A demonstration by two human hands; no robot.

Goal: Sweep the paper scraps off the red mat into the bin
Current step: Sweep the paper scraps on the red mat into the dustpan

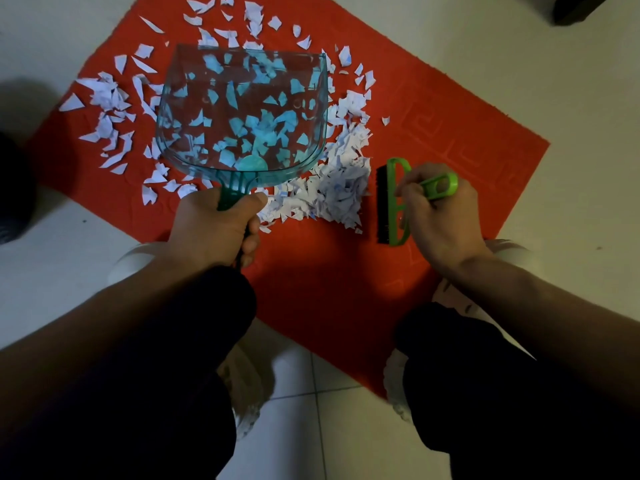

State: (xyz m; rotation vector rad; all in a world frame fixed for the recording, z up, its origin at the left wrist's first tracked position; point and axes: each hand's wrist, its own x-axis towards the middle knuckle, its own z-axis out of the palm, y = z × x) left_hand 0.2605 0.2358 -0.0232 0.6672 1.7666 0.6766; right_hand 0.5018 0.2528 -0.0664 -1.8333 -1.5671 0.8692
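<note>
Head view shows me early progress: my left hand (pixel 214 226) grips the dustpan (pixel 242 112) above the red mat (pixel 329 289), my right hand (pixel 440 213) grips the brush (pixel 391 202) beside one gathered heap, while paper scraps (pixel 332 192) cover the mat, none binned

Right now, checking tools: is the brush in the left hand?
No, the right hand grips the brush; the left hand holds the dustpan.
</note>
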